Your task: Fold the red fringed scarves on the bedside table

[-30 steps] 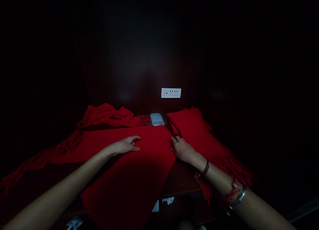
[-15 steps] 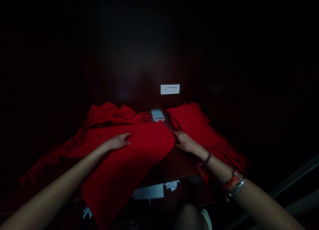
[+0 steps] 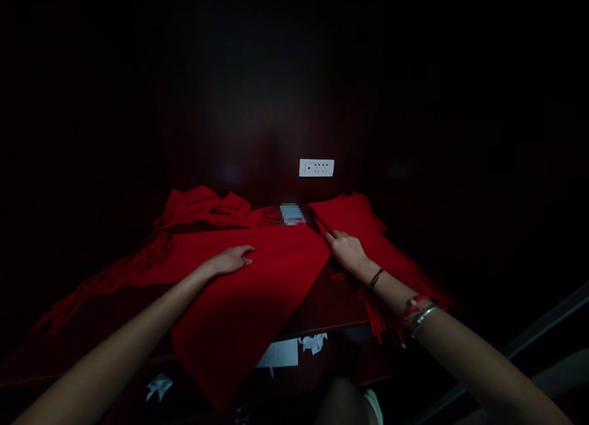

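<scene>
A red scarf (image 3: 271,278) lies folded at an angle across the dark table, with one pointed end hanging over the front edge. My left hand (image 3: 231,259) rests on its middle, thumb and fingers apart. At the scarf's right corner, my right hand (image 3: 348,251) has its fingers curled closed on the edge; the fingertips are partly hidden. Just beyond that hand lies a second red scarf (image 3: 352,216), folded, its fringe trailing toward the front right. Another red scarf (image 3: 202,210) is bunched up at the back left.
A pale, pixelated rectangular item (image 3: 292,214) lies at the back of the table. Above it, a white socket plate (image 3: 316,168) is on the dark wall. Below the table edge are a paper sheet (image 3: 281,353) and crumpled white paper (image 3: 313,343). The surroundings are very dark.
The front scarf has shifted to the right, its hanging point too. Both my hands have moved slightly right, the right one also a little upward.
</scene>
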{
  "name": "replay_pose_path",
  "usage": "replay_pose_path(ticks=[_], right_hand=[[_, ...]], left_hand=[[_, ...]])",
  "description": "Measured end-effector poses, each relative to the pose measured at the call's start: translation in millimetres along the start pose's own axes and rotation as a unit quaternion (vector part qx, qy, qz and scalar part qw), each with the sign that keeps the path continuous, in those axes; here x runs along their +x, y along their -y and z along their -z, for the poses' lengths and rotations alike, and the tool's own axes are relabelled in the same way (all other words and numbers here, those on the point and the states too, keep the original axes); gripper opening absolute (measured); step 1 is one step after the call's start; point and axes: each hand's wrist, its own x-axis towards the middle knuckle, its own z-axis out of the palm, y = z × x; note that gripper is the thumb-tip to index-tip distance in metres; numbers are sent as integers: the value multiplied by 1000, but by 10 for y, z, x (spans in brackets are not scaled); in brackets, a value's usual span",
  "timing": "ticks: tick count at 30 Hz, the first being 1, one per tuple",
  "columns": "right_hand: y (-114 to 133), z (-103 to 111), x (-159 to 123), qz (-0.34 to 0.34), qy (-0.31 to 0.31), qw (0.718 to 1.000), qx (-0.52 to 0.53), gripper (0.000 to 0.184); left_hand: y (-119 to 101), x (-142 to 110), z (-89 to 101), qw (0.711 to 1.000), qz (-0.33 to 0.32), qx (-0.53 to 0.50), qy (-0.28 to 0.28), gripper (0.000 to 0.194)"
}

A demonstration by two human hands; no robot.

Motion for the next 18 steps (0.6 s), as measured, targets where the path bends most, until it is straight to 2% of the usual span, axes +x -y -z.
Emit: replay_pose_path(ticks=[5, 10, 12, 16, 18], right_hand=[[111, -172, 27, 21, 28, 999, -18, 29], [29, -144, 20, 78, -6, 994, -83, 38], [-3, -154, -7, 93, -1, 992, -85, 42], [-47, -189, -41, 148, 34, 988, -14, 45], [-93, -144, -15, 151, 91, 983, 61, 51]], left_hand=[[-107, 9, 133, 997, 0, -66, 28, 62], [-36, -68, 315, 981, 24, -190, 26, 72], [8, -72, 320, 981, 35, -189, 36, 71], [22, 21, 240, 991, 34, -122, 36, 64], [-24, 120, 205, 992, 39, -118, 28, 60]])
